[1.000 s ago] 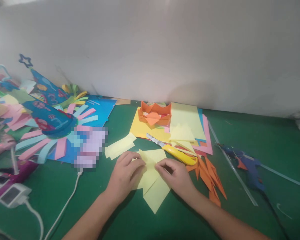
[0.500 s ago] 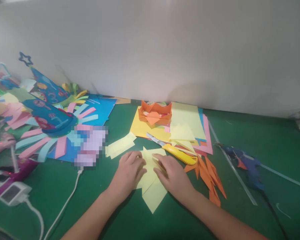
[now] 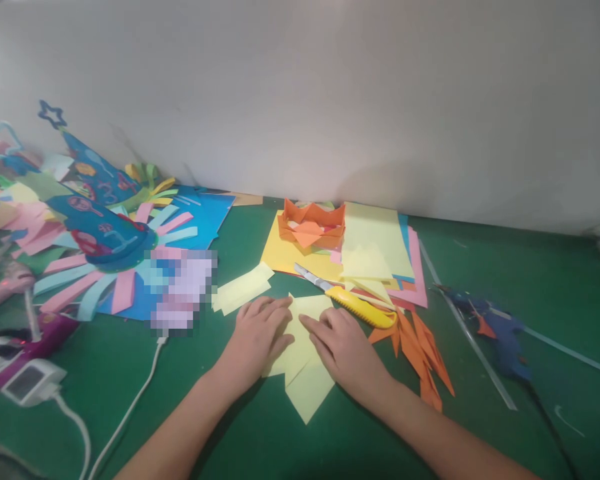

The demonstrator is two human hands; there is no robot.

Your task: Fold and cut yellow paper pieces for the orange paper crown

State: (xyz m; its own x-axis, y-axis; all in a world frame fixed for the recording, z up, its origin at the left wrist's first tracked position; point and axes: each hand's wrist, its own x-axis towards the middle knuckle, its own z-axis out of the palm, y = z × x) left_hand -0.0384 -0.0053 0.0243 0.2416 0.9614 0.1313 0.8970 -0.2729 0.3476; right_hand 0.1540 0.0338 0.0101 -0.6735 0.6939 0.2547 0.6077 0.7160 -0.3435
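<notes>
Left hand (image 3: 253, 340) and right hand (image 3: 350, 350), both half open, fingers bent, rest on the folded yellow paper (image 3: 307, 395) lying between and below them; neither visibly grips it. Step in hand, as judged: flattening a fold. The next move calls for aligned edges and even fingertip pressure, clear of the knife (image 3: 361, 308) beyond the right hand.

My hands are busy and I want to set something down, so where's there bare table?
The widest bare patch is at far right, between the wall and the blue glue gun. Another lies between the white cable and your left forearm. It's crowded around the party hats and near the utility knife.
</notes>
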